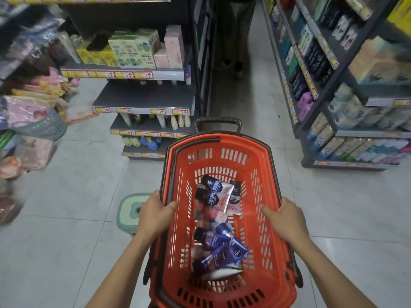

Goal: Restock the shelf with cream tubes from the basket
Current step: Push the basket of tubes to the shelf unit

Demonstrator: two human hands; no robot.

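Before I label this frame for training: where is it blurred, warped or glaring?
Head view: left-edge goods smear with motion blur; right shelves bow from wide-angle distortion; cream tubes in the basket stay fairly sharp, as do left hand and right hand; no harsh glare.

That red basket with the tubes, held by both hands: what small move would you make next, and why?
Probably set the basket down by the bare shelf on the left. Both hands, left and right, grip its rim, so neither is free to pick up tubes.
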